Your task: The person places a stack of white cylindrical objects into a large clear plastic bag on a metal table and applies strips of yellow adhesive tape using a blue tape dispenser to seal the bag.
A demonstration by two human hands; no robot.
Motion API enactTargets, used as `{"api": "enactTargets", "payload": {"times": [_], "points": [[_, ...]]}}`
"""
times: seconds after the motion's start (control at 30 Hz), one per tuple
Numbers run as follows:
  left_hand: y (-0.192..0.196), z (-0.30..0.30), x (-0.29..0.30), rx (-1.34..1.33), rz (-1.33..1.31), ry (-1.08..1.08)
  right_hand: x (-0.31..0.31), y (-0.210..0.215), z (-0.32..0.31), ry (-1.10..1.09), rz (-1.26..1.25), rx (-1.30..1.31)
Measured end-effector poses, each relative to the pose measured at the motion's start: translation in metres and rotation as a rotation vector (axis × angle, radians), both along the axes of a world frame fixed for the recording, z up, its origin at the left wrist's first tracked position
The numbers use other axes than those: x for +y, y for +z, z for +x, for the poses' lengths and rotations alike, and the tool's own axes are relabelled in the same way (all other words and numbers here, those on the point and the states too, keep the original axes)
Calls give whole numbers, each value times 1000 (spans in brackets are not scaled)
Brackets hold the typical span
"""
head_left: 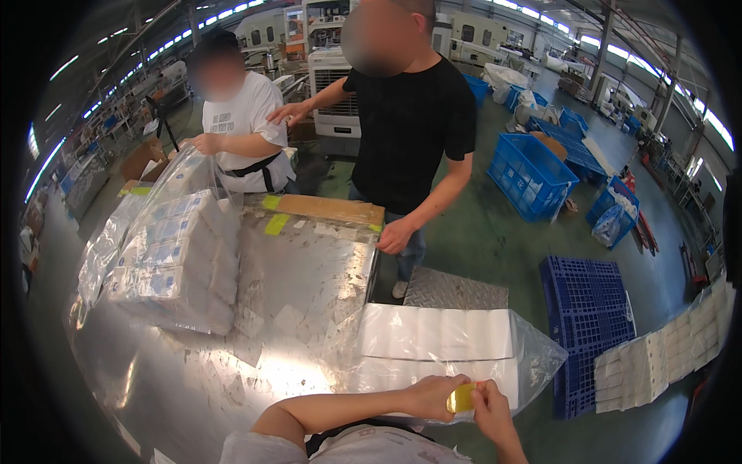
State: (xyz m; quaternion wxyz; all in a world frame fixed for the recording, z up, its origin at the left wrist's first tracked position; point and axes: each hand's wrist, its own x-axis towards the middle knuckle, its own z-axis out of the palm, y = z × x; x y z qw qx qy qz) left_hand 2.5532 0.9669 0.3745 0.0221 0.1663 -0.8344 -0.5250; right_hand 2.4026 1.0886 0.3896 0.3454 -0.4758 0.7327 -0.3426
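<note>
At the near right of the metal table lies a clear plastic bag (536, 357) around two rows of white paper rolls or packs (433, 332), its loose end tapering to the right. My left hand (434, 397) is closed at the bag's near edge, fingers mostly hidden. Pinched in my right hand (496, 408) is a small shiny yellow piece (463, 397), like tape or a label, which spans the gap between both hands. Whether my left fingers grip it or the bag film, I cannot tell.
The metal table (297, 271) bears a bagged stack of white packs (174, 255) at left, where a co-worker in white (243, 116) holds the film. A co-worker in black (413, 131) touches the far edge. Right: blue crates (529, 174), a blue pallet (587, 325), white rolls (657, 363).
</note>
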Motion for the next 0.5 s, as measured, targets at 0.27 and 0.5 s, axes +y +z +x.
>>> {"api": "enactTargets", "payload": {"times": [0.27,0.5], "points": [[-2,0,1,29,8,2,-2,7,4,42,-12,47],[-5,0,0,48,16,-4,-2,0,2,35,-56,52]]}}
